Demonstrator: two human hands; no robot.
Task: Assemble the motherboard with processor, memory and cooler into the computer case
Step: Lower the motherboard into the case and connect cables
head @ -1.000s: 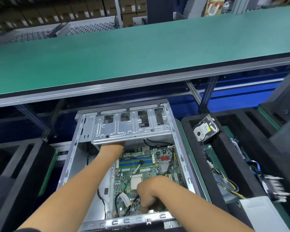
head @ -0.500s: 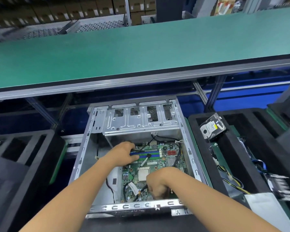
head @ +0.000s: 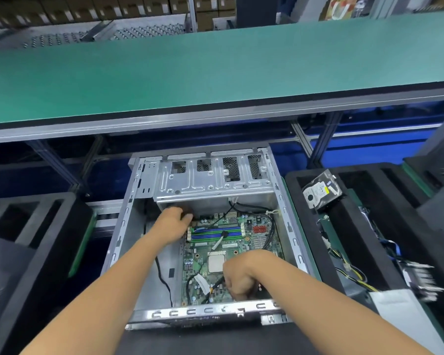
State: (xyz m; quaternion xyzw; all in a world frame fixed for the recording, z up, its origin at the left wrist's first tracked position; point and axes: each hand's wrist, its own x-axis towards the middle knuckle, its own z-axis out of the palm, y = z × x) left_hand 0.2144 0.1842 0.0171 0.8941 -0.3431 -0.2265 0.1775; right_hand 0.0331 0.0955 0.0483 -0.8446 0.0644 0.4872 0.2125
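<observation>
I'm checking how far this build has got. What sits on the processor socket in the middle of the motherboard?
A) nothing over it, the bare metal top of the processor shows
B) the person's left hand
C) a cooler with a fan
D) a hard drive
A: the processor shows its bare square metal top on the motherboard, with no cooler over it; the hard drive lies in the foam tray to the right.

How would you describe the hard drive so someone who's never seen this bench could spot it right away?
Start at the open metal computer case below the green conveyor belt. Just right of it sits a black foam tray. The hard drive leans at that tray's far left corner: a silver slab with a white label in a clear bag, unlike the loose cables nearer you.
</observation>
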